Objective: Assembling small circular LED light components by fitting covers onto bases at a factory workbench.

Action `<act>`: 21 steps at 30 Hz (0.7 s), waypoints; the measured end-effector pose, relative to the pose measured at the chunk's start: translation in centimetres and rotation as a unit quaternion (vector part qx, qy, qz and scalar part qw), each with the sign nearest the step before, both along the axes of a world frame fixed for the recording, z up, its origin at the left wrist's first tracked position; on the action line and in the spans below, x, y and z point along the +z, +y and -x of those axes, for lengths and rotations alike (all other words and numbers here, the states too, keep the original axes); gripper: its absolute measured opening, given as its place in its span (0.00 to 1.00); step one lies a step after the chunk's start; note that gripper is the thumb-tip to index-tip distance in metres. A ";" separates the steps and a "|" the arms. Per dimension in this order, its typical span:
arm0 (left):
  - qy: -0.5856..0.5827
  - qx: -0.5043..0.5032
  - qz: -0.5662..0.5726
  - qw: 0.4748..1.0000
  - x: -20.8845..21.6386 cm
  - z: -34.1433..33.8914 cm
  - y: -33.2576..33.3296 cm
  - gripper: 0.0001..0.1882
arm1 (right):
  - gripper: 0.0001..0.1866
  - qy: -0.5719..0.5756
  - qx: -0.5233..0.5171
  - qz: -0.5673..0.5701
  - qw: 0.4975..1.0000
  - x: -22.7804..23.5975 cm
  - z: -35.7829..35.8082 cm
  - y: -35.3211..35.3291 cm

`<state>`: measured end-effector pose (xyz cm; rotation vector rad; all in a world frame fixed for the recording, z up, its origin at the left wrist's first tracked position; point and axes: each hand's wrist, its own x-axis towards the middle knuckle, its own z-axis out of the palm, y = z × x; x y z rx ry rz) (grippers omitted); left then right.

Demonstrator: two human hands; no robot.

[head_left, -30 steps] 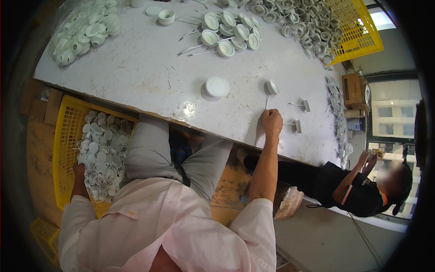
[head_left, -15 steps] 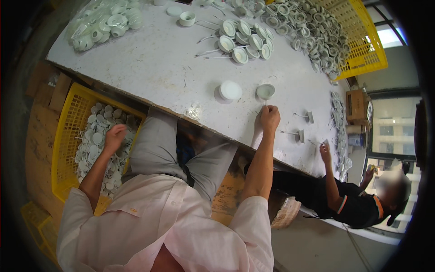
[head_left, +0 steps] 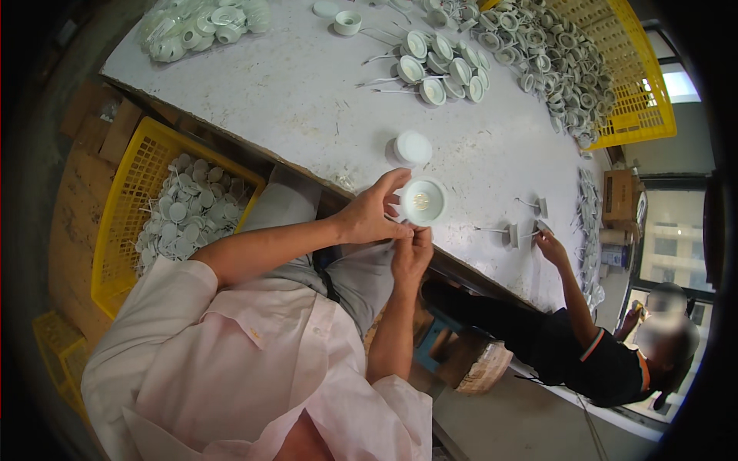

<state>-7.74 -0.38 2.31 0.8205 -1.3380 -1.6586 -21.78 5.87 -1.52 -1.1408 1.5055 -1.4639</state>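
Note:
A round white lamp housing (head_left: pixel 427 213), its open face up with small yellowish spots on the inner base, is held over the table's near edge. My left hand (head_left: pixel 370 209) curves round its left side, thumb and fingers closed against the rim. Below the housing, my right hand (head_left: pixel 413 252) is pinched at its lower edge; the wire there is mostly hidden by the fingers. Just beyond stands a white round piece with a flat top (head_left: pixel 413 147). Farther back lies a group of similar lamp housings (head_left: pixel 433 91) with wires trailing left.
A yellow crate (head_left: pixel 115 253) of white discs stands at my left. Bagged white housings (head_left: pixel 204 27) lie far left. A heap of ring-shaped housings (head_left: pixel 553 58) spills beside a yellow basket (head_left: pixel 642 77). At right, a co-worker's hand (head_left: pixel 551 247) touches small wired parts on the table (head_left: pixel 307 115).
My left hand has come from the crate to the lamp housing. My right hand has drawn the housing nearer me and tilted its open face up. The co-worker's hand has moved to another small part.

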 end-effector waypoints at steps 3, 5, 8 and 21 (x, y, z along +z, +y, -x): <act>-0.108 0.040 0.095 0.989 0.2 0.0 -0.2 0.43 | 0.04 0.011 0.047 -0.004 0.999 0.2 -1.9 0.9; -0.118 0.068 0.063 0.989 -0.3 -1.3 0.1 0.43 | 0.04 0.019 0.073 -0.023 0.997 0.3 -2.2 0.9; -0.131 0.131 0.067 0.980 -1.4 -4.0 0.1 0.42 | 0.07 -0.038 0.139 -0.100 0.984 0.3 -1.6 -0.6; -0.160 0.148 0.064 0.974 -3.1 -7.0 1.5 0.40 | 0.12 -0.042 -0.049 -0.124 0.990 0.5 2.8 -13.9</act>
